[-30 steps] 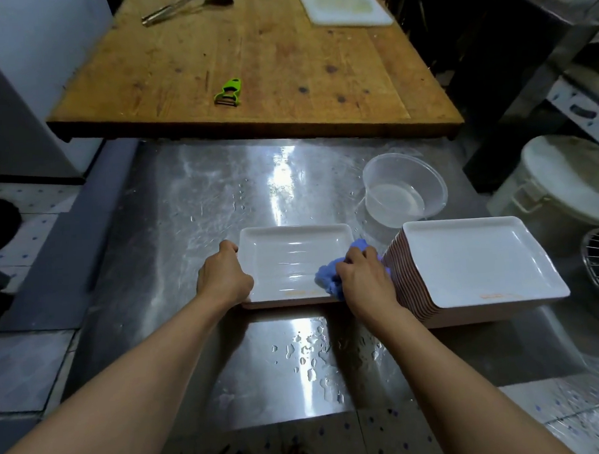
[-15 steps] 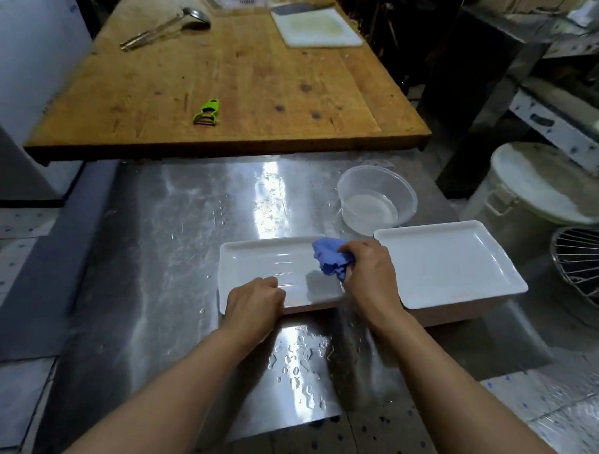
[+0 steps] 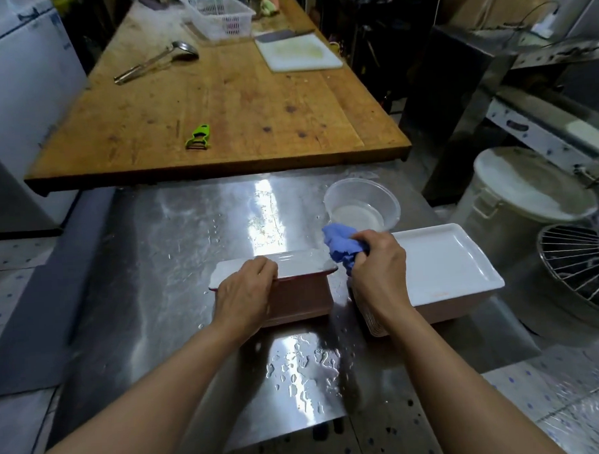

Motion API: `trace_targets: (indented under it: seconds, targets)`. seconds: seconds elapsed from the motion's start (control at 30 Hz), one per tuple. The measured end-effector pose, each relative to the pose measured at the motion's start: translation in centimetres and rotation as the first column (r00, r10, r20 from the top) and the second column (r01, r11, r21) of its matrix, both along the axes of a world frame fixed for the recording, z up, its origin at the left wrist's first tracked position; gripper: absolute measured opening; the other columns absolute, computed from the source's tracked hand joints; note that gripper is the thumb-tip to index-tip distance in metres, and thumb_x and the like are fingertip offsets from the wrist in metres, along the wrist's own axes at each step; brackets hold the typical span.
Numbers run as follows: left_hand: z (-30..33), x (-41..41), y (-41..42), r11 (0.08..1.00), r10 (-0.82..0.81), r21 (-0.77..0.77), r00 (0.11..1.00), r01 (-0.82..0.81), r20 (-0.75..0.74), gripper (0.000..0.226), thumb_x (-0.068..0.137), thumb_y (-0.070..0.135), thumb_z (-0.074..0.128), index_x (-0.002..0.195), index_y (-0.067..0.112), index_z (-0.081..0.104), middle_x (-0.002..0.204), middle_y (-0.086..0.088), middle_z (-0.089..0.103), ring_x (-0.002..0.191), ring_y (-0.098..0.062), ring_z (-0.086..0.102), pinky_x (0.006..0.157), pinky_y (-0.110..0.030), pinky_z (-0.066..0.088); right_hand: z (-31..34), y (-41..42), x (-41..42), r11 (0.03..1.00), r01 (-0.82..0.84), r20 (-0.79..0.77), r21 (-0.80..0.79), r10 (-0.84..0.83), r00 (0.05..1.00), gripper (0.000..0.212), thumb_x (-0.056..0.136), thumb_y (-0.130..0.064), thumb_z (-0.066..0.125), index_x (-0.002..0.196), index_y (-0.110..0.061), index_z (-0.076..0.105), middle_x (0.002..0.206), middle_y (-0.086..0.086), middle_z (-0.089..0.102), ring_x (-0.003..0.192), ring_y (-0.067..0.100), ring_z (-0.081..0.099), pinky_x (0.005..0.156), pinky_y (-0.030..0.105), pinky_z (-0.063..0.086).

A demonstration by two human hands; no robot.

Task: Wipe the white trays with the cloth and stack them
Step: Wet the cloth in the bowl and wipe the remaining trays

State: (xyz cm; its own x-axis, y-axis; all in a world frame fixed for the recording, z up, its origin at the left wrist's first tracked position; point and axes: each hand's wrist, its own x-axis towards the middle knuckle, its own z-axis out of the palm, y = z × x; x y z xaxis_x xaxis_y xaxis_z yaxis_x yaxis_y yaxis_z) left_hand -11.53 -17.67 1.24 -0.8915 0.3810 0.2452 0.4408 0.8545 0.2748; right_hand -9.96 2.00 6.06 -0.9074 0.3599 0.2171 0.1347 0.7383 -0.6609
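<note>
A white tray point(image 3: 304, 267) with a reddish underside stands tilted up on the wet steel table point(image 3: 173, 271), near edge raised toward me. My left hand point(image 3: 246, 294) grips its near rim, fingers curled over the edge. My right hand point(image 3: 379, 274) clutches a bunched blue cloth point(image 3: 340, 247) just right of that tray's right end. A stack of white trays point(image 3: 446, 266) sits to the right, partly behind my right wrist.
A clear plastic bowl point(image 3: 362, 204) holding water stands behind the cloth. A wooden table point(image 3: 211, 101) farther back carries a green peeler point(image 3: 198, 136), ladle, cutting board and basket. A lidded bucket point(image 3: 533, 192) and wire fan guard point(image 3: 588, 267) are at right.
The left tray went from lying flat to tilted up on its far edge. My left hand shifted to its near rim. The cloth came out of the tray, up and right.
</note>
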Motion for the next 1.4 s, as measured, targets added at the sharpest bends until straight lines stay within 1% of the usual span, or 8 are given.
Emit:
trace_targets:
  seconds: [0.17,0.27,0.43,0.57,0.77,0.93,1.1,1.4]
  targets:
    - [2.2,-0.6,-0.1,0.996,0.083,0.043,0.997,-0.083,-0.001,0.015,0.095,0.024,0.048,0.102,0.012,0.054,0.081,-0.009,0.066,0.073,-0.035,0.060,0.058,-0.032,0.028,2.6,0.5,0.5,0.994,0.085,-0.133,-0.071,-0.093,0.987,0.027,0.086,0.004,0.049,0.102,-0.003,0.068,0.100,0.015,0.065,0.081,0.015,0.050,0.067,-0.001,0.032]
    - [4.2,-0.1,-0.3,0.949,0.162,0.268,0.986,-0.168,0.043,0.012,0.093,0.024,0.052,0.096,0.013,0.055,0.077,-0.010,0.065,0.071,-0.035,0.058,0.060,-0.037,0.040,4.3,0.7,0.5,0.982,0.106,-0.157,-0.156,-0.130,0.979,0.028,0.088,0.001,0.051,0.109,-0.008,0.067,0.108,0.013,0.064,0.088,0.014,0.053,0.074,0.005,0.037]
    - [8.2,0.6,-0.7,0.682,0.178,0.645,0.933,-0.345,0.312,0.018,0.091,0.012,0.055,0.074,0.017,0.054,0.062,0.005,0.055,0.059,-0.013,0.051,0.056,-0.023,0.036,7.7,-0.9,0.3,0.975,-0.008,-0.254,-0.221,-0.049,0.966,0.024,0.084,-0.001,0.056,0.101,-0.012,0.069,0.094,0.001,0.064,0.088,0.017,0.061,0.076,0.021,0.045]
    - [10.4,1.5,-1.1,0.392,0.022,0.765,0.837,-0.510,0.546,0.019,0.095,0.013,0.051,0.077,0.012,0.058,0.066,-0.004,0.060,0.060,-0.017,0.053,0.063,-0.030,0.044,9.8,-3.0,0.3,0.982,-0.100,-0.329,-0.157,0.043,0.943,0.024,0.081,-0.002,0.060,0.099,-0.014,0.070,0.095,0.002,0.061,0.087,0.015,0.058,0.076,0.021,0.043]
    - [12.7,2.5,-1.2,0.162,-0.163,0.844,0.830,-0.511,0.533,0.019,0.094,0.008,0.052,0.077,0.011,0.061,0.061,-0.004,0.065,0.051,-0.013,0.058,0.053,-0.023,0.048,12.3,-6.2,-0.3,0.968,-0.251,-0.413,0.024,0.239,0.879,0.032,0.077,-0.012,0.070,0.109,-0.015,0.070,0.097,0.008,0.052,0.096,0.022,0.051,0.084,0.024,0.040]
    - [13.7,3.1,-1.3,0.139,-0.146,0.899,0.889,-0.416,0.434,0.017,0.092,0.002,0.052,0.085,0.009,0.065,0.063,-0.002,0.070,0.053,-0.011,0.061,0.054,-0.021,0.050,13.1,-8.4,-0.8,0.971,-0.170,-0.418,0.167,0.226,0.880,0.039,0.084,-0.048,0.048,0.109,-0.027,0.070,0.108,0.008,0.049,0.106,0.026,0.043,0.091,0.032,0.029]
    - [14.6,3.7,-1.0,0.177,-0.083,0.907,0.913,-0.381,0.400,0.019,0.093,0.005,0.053,0.079,0.011,0.063,0.068,-0.019,0.062,0.063,-0.024,0.051,0.061,-0.033,0.043,14.0,-9.5,-1.8,0.922,-0.310,-0.359,0.230,0.377,0.854,0.038,0.085,-0.027,0.048,0.119,-0.021,0.063,0.136,0.007,0.046,0.122,0.027,0.044,0.099,0.044,0.036]
    - [15.0,5.0,-1.3,0.230,0.009,0.913,0.939,-0.337,0.344,0.016,0.091,0.008,0.055,0.077,0.009,0.062,0.065,-0.020,0.062,0.058,-0.026,0.054,0.059,-0.042,0.048,12.4,-7.4,-2.2,0.945,-0.298,-0.306,0.136,0.326,0.894,0.045,0.092,-0.029,0.033,0.130,-0.021,0.055,0.121,0.012,0.053,0.113,0.027,0.048,0.097,0.041,0.037]
